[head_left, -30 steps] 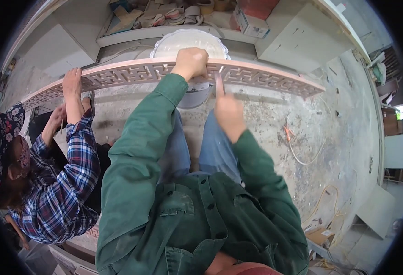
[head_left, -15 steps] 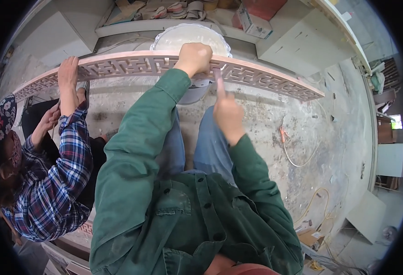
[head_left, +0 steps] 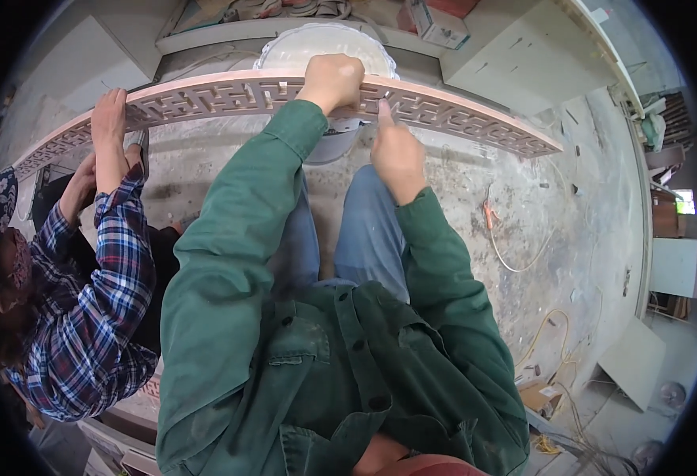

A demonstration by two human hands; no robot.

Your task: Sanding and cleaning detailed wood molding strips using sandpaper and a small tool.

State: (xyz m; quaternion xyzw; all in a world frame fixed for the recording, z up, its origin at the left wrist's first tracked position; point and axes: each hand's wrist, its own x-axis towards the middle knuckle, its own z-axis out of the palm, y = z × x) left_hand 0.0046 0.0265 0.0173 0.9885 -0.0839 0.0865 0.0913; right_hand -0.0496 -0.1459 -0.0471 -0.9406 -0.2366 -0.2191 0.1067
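A long, pinkish-brown fretwork panel [head_left: 273, 97] stood on edge across the person's front, ahead of the knees, its row of cut-out openings facing back toward the body. The person's left hand [head_left: 335, 81] was closed over the panel's top edge, near its middle, fingers wrapped out of sight behind it. The right hand [head_left: 398, 155] was just right of the panel's middle, on its near face, with one finger extended to an opening; something slim seemed to show by that fingertip, but what it was, and how firmly the hand held it, could not be made out.

A co-worker's hand [head_left: 109, 115] rested over the top edge toward the panel's left end. Beyond the panel's middle lay a round pale top [head_left: 325, 49] with a scalloped edge; whether it bore any weight was unclear. On the floor [head_left: 451, 206], on the panel's near side toward its right end, lay an orange-handled thing [head_left: 489, 216] with a pale cord.

To work well here, the left grip probably needed to stay firm and close to the opening being worked, so the thin lattice would not flex. Short, light strokes, square to the panel's face, seemed wisest, reaching corners without chipping the narrow bars.
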